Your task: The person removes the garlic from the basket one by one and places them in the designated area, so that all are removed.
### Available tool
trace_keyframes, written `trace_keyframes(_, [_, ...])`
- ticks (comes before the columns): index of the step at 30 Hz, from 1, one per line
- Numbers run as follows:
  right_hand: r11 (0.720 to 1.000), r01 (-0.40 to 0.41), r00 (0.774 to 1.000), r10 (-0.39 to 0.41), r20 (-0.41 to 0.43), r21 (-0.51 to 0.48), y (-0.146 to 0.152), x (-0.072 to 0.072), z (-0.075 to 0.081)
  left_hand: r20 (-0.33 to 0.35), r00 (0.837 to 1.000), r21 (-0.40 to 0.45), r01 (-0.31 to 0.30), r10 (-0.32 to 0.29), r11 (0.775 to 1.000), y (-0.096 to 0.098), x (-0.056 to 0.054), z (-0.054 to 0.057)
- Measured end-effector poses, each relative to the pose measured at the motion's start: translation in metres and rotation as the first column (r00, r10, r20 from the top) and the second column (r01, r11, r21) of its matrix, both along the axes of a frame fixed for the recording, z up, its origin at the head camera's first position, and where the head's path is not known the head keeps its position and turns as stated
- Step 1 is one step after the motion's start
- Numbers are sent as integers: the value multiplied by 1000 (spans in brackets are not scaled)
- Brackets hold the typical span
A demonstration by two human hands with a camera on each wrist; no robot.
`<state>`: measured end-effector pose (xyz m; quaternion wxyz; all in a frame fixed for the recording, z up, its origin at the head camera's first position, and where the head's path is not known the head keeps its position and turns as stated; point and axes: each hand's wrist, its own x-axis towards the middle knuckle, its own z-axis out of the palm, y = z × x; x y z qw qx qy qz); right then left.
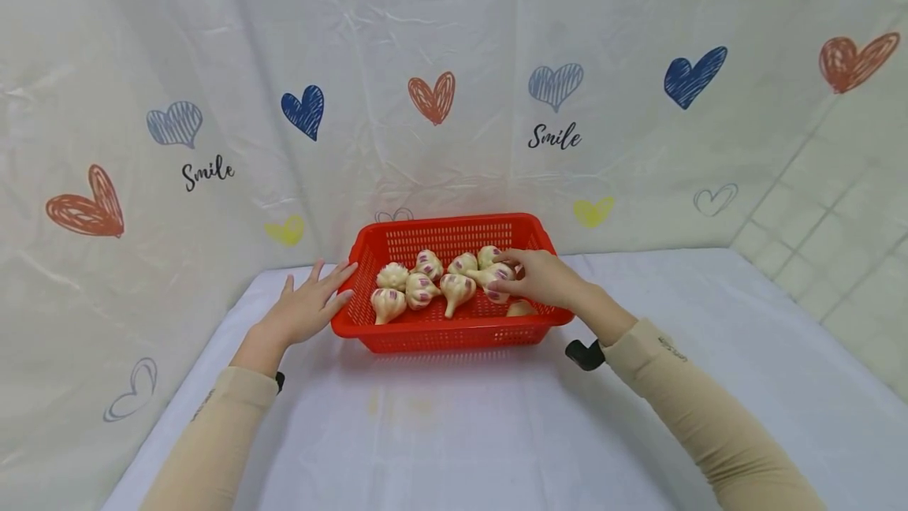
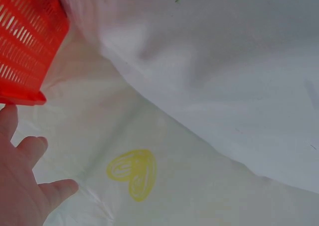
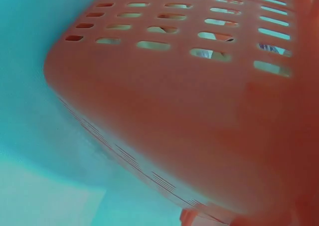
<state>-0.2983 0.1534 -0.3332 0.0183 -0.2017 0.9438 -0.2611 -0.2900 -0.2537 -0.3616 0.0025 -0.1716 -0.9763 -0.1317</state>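
A red plastic basket (image 1: pixel 454 324) with slotted walls stands on the table and contains several garlic bulbs (image 1: pixel 421 290), white with purple streaks. My right hand (image 1: pixel 546 278) reaches over the basket's right side and pinches one garlic bulb (image 1: pixel 496 274) between thumb and fingers, among the others. Beneath that hand lies a tan rounded piece (image 1: pixel 521 308), partly hidden. My left hand (image 1: pixel 301 312) has its fingers spread, with fingertips at the basket's left rim. In the left wrist view, a fingertip meets the rim (image 2: pixel 22 97). The right wrist view shows only the basket's outer wall (image 3: pixel 149 96); the hand is hidden there.
A white cloth (image 1: pixel 454 432) covers the table. Close behind the basket hangs a pale curtain (image 1: pixel 468 22) printed with hearts and the word "Smile". A black wrist-camera piece (image 1: pixel 585 355) sticks out below the right wrist, near the basket's front right corner.
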Motion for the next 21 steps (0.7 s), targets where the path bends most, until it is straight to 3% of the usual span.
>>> trace_keyframes(14, [995,13,997,-20,-69,-100,13,9,8,8,1000,9,-5,4,1000,1,1,0])
trace_keyframes(21, [969,1,994,-28,-107,-246,29,9,9,3,1000,5,-2,2,1000,0,0,1])
